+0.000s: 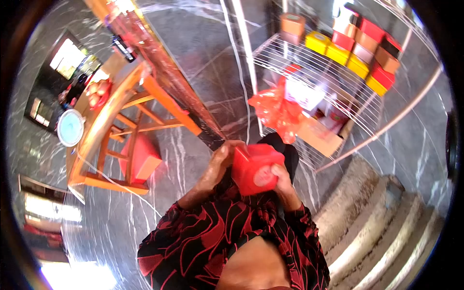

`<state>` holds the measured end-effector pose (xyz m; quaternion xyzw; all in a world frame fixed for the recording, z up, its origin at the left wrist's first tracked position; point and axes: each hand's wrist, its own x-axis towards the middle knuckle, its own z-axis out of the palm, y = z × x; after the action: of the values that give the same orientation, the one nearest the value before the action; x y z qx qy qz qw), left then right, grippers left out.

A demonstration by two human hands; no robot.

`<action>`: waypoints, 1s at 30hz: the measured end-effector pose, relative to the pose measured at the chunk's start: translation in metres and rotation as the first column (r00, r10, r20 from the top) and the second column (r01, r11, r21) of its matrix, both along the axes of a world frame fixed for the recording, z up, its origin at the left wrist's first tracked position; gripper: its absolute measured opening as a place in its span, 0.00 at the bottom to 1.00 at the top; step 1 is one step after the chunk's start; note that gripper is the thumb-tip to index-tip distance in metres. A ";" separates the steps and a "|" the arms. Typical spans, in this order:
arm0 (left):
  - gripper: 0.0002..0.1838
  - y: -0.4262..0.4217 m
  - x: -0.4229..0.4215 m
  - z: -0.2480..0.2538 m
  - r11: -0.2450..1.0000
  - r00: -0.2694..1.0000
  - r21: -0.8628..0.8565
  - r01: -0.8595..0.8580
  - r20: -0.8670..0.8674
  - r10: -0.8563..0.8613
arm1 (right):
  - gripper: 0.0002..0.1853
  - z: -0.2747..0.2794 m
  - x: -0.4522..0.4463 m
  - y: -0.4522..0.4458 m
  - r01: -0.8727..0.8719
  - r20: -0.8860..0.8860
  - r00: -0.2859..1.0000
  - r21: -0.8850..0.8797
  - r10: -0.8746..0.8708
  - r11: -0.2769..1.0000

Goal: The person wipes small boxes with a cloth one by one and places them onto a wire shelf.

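In front of my chest I hold a red box (258, 162) with a pale round print on its face; its edges are slightly blurred. My left hand (217, 164) is at its upper left edge, with the fingers curled around the corner. On the lower right side, my right hand (284, 181) grips the box, its thumb lying across the face beside the print. What is inside the box cannot be seen. Just beyond it, a red plastic bag (278, 108) hangs at the front of a wire rack.
The white wire rack (270, 53) carries yellow boxes (317, 42), other small boxes and an open cardboard carton (319, 137). Curved steps (357, 198) lie at right. A wooden table (79, 162) stands at left with a blue-and-white round dish (70, 127); a red stool (145, 157) is beneath.
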<state>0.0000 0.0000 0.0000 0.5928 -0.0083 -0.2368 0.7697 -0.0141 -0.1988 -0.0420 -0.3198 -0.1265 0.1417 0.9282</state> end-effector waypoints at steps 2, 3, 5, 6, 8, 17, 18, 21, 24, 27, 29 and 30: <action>0.38 0.006 0.002 0.015 0.991 0.942 -0.091 0.099 0.330 -0.064 | 0.37 0.021 0.004 0.020 0.160 -0.048 0.986 -0.023 -0.161 0.987; 0.38 -0.050 -0.002 -0.008 0.970 0.951 -0.208 0.128 0.304 -0.060 | 0.35 0.009 0.001 -0.035 0.160 -0.042 0.985 -0.130 -0.167 0.979; 0.37 -0.045 0.009 0.002 0.974 0.954 -0.186 0.126 0.293 -0.067 | 0.33 0.016 0.007 -0.023 0.201 -0.095 0.972 -0.152 -0.217 0.968; 0.37 -0.047 0.014 0.010 0.967 0.963 -0.231 0.102 0.266 -0.038 | 0.33 0.016 0.008 -0.021 0.228 -0.106 0.964 -0.143 -0.244 0.963; 0.37 -0.053 0.029 0.003 0.980 0.932 -0.154 0.127 0.355 -0.065 | 0.38 0.014 0.016 -0.025 0.307 -0.028 0.945 -0.267 -0.325 0.914; 0.26 -0.034 0.104 -0.029 0.850 0.993 -0.524 -0.049 -0.117 -0.015 | 0.29 -0.035 0.061 -0.030 0.480 -0.161 0.833 -0.263 -0.528 0.837; 0.26 -0.025 0.115 -0.040 0.838 0.979 -0.518 -0.169 -0.187 0.082 | 0.24 -0.033 0.064 -0.029 0.466 -0.191 0.835 -0.252 -0.515 0.848; 0.27 0.000 0.131 -0.071 0.858 0.981 -0.478 -0.189 -0.139 0.138 | 0.18 -0.017 0.072 -0.019 0.471 -0.213 0.820 -0.273 -0.531 0.839; 0.25 0.014 0.140 -0.110 0.909 0.967 -0.344 -0.234 -0.179 0.181 | 0.17 0.037 0.076 -0.011 0.397 -0.175 0.872 -0.291 -0.457 0.870; 0.22 -0.008 0.132 -0.105 0.911 0.947 -0.294 -0.288 -0.230 0.225 | 0.17 0.097 0.086 0.004 0.375 -0.038 0.915 -0.288 -0.402 0.881; 0.21 -0.019 0.128 -0.114 0.941 0.989 -0.326 -0.089 -0.144 0.043 | 0.17 0.120 0.095 0.012 0.337 0.115 0.940 -0.167 -0.321 0.927; 0.20 -0.029 0.122 -0.093 0.914 0.977 -0.383 -0.134 -0.206 0.057 | 0.17 0.124 0.101 0.014 0.395 0.188 0.914 -0.208 -0.359 0.895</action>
<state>0.1223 -0.0293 -0.0927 0.3997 0.0470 -0.2479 0.8812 0.0866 -0.1851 0.0818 -0.4583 -0.1107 -0.0505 0.8804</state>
